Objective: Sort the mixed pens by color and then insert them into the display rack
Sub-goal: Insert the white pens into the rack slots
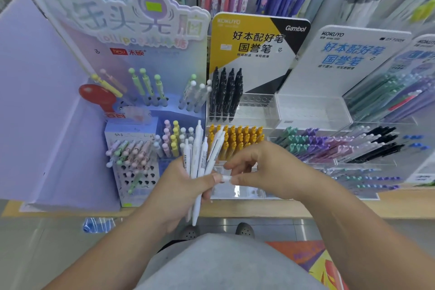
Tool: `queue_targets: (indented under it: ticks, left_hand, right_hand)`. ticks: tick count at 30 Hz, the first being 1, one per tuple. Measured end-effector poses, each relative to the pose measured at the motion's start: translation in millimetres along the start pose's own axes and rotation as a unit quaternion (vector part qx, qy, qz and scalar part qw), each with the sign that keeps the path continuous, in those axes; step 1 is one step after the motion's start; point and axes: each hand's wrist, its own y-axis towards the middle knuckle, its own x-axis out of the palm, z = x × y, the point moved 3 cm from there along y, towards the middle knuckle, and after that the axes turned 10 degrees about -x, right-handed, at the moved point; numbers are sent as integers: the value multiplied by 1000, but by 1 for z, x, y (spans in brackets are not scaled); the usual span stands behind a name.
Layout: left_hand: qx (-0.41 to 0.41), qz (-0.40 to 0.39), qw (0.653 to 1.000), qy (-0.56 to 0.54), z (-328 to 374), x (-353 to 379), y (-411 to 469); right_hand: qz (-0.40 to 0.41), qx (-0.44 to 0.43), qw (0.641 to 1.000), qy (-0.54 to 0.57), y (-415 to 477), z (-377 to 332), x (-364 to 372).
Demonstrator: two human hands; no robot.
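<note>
My left hand grips a bunch of several white pens, held upright in front of the shelf. Beside it my right hand has thumb and fingertips pinched on the lower part of one white pen in the bunch. Behind the hands stands a clear display rack; four black pens fill its upper left and several yellow pens fill the tier below. A second clear rack to the right has empty holes.
A pastel lollipop-pen display stands to the left, with a box of pastel pens. Tiers of green, purple, pink and black pens lie to the right. The wooden shelf edge runs below the hands. More pens hang above.
</note>
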Motion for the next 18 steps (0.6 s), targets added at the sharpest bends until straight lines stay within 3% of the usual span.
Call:
queue_targets:
  ticks: [9, 13, 18]
  left_hand:
    - [-78, -27, 984, -160, -7, -21, -5]
    - [-85, -48, 981, -167, -8, -25, -6]
    - [-101, -49, 980, -167, -12, -32, -3]
  right_hand:
    - [169, 46, 984, 38, -11, 50, 19]
    - [242, 70, 966, 57, -8, 66, 37]
    - [271, 83, 958, 42, 0, 80, 61]
